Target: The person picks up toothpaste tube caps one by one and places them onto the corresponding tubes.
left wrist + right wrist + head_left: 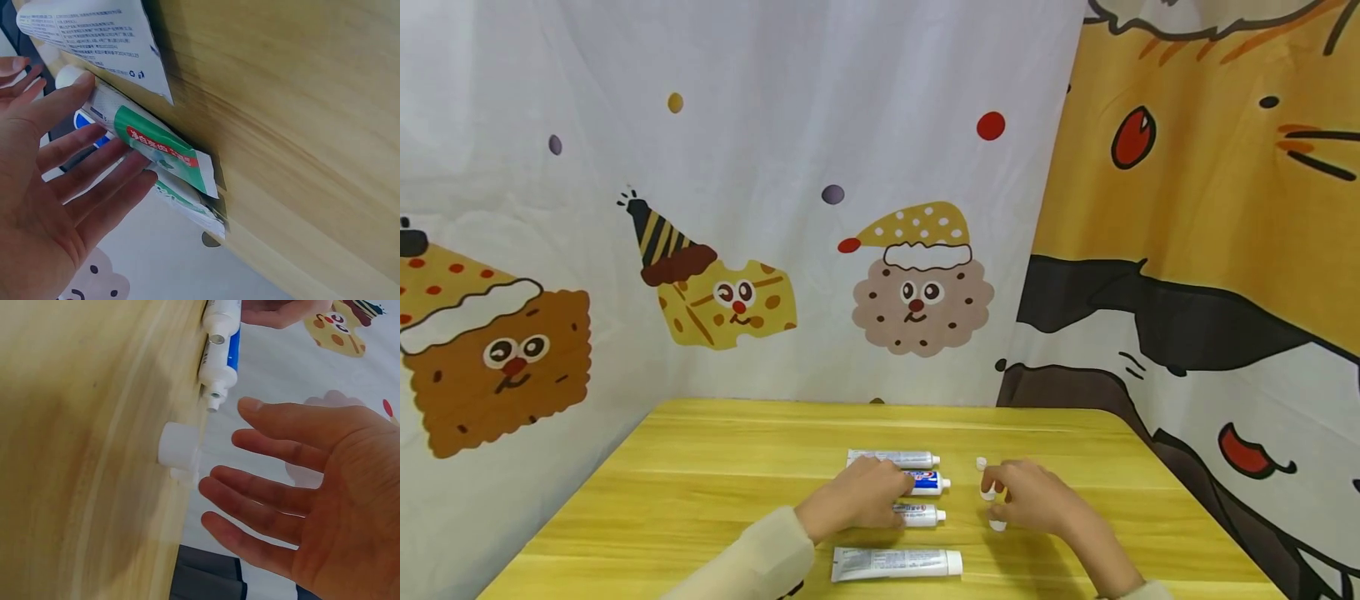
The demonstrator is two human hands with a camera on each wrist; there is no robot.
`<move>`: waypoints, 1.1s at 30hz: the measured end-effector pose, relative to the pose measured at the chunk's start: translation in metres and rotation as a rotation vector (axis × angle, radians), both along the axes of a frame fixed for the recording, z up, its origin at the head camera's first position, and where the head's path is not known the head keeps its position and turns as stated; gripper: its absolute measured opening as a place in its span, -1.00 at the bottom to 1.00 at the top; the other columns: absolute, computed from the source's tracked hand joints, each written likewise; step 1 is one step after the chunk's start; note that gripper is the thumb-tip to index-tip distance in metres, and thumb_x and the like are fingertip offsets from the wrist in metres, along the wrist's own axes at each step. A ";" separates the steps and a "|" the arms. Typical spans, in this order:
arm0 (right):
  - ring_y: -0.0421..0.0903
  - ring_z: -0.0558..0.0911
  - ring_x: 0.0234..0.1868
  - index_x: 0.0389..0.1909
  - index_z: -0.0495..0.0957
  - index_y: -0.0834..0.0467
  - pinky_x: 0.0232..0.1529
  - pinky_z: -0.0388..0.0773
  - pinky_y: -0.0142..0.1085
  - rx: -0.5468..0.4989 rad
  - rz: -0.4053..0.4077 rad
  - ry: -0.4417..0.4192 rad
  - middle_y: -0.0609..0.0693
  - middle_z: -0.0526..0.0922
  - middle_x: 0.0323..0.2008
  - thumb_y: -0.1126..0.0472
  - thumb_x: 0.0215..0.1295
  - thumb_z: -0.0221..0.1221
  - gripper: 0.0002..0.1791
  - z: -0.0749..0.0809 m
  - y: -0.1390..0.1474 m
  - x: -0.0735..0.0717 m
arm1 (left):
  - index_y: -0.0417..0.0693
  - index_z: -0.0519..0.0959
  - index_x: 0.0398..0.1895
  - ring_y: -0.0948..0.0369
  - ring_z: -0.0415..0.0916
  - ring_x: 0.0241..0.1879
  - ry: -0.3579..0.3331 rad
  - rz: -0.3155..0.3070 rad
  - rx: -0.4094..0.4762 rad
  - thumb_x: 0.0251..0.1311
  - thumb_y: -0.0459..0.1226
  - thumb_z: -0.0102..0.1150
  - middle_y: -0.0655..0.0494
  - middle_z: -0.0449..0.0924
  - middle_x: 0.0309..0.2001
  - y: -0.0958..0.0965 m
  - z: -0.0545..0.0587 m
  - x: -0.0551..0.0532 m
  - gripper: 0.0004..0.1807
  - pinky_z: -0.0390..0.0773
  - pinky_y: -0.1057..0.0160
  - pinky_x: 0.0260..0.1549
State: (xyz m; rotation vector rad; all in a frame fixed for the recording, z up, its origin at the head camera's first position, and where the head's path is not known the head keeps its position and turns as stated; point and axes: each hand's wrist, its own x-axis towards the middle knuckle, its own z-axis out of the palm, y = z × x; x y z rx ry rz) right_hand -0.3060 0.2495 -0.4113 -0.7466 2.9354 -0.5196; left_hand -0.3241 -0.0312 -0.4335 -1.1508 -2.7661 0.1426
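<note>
Toothpaste tubes lie in a column on the table. The nearest, a white toothpaste tube (897, 563), has its cap on. Beyond it are a white-and-green toothpaste tube (162, 144), a blue-and-white toothpaste tube (928, 482) and a far toothpaste tube (895, 458), their nozzles bare. My left hand (863, 496) is over the two middle tubes, fingers spread; whether its thumb touches a tube I cannot tell. Three white caps stand right of the nozzles: a far cap (981, 462), a middle cap (988, 494) and a near cap (997, 525). Above these hovers my right hand (1033, 496), fingers apart, holding nothing.
The wooden table (700, 475) reaches back to a white curtain (760, 125) printed with cartoon food. At the right hangs an orange cartoon panel (1187, 192). All nozzles point right, toward the caps.
</note>
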 end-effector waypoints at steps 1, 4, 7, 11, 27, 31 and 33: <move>-0.08 0.65 -0.27 -0.15 0.69 0.08 -0.25 0.60 -0.08 -0.001 -0.001 -0.017 -0.01 0.70 -0.21 0.15 0.17 0.47 -0.74 -0.001 0.000 0.000 | 0.22 0.70 -0.21 0.41 0.40 -0.53 -0.009 0.000 -0.004 0.01 0.11 0.55 0.41 0.66 -0.38 0.001 0.000 -0.001 -0.65 0.45 0.37 -0.49; -0.03 0.65 -0.21 -0.14 0.69 0.07 -0.19 0.58 0.02 0.000 -0.001 -0.047 -0.02 0.70 -0.20 0.20 0.15 0.46 -0.74 -0.006 0.001 -0.001 | 0.23 0.71 -0.16 0.43 0.43 -0.49 -0.046 -0.003 -0.008 -0.01 0.12 0.57 0.42 0.68 -0.34 0.002 -0.001 -0.001 -0.61 0.48 0.38 -0.43; 0.00 0.64 -0.18 -0.17 0.69 0.05 -0.17 0.57 0.04 0.007 0.004 -0.041 -0.03 0.69 -0.22 0.24 0.11 0.46 -0.75 -0.010 0.000 -0.002 | 0.23 0.72 -0.11 0.44 0.45 -0.46 -0.088 0.000 -0.002 -0.02 0.09 0.59 0.42 0.71 -0.29 0.004 -0.001 -0.002 -0.58 0.48 0.40 -0.42; -0.04 0.64 -0.19 -0.21 0.70 0.03 -0.19 0.58 -0.03 0.021 0.030 -0.023 -0.05 0.70 -0.24 0.26 0.08 0.46 -0.76 -0.015 0.001 -0.003 | 0.21 0.74 -0.07 0.44 0.44 -0.45 -0.127 0.003 -0.001 -0.01 0.04 0.59 0.41 0.74 -0.22 0.006 0.000 -0.001 -0.58 0.47 0.43 -0.42; -0.23 0.49 -0.33 -0.37 0.65 0.00 -0.31 0.46 -0.27 0.013 0.096 -0.020 -0.15 0.63 -0.36 0.44 0.06 0.36 -0.74 -0.022 0.004 -0.005 | 0.18 0.44 -0.57 0.36 0.16 -0.61 -0.127 0.040 -0.064 0.02 -0.20 0.50 0.36 0.29 -0.62 0.015 0.003 0.002 -0.67 0.27 0.38 -0.60; -0.14 0.52 -0.28 -0.34 0.66 0.02 -0.28 0.48 -0.21 -0.005 0.081 -0.034 -0.11 0.63 -0.32 0.43 0.08 0.36 -0.76 -0.014 0.006 -0.005 | 0.18 0.47 -0.51 0.36 0.17 -0.59 -0.119 0.026 -0.052 0.03 -0.19 0.50 0.36 0.32 -0.58 0.013 0.005 0.003 -0.70 0.30 0.39 -0.58; -0.13 0.53 -0.27 -0.31 0.67 0.04 -0.27 0.48 -0.21 -0.011 0.080 -0.028 -0.11 0.63 -0.31 0.41 0.09 0.36 -0.78 -0.008 0.006 -0.004 | 0.17 0.49 -0.49 0.37 0.17 -0.59 -0.116 0.007 -0.029 0.04 -0.18 0.50 0.37 0.35 -0.57 0.012 0.008 0.003 -0.72 0.31 0.39 -0.58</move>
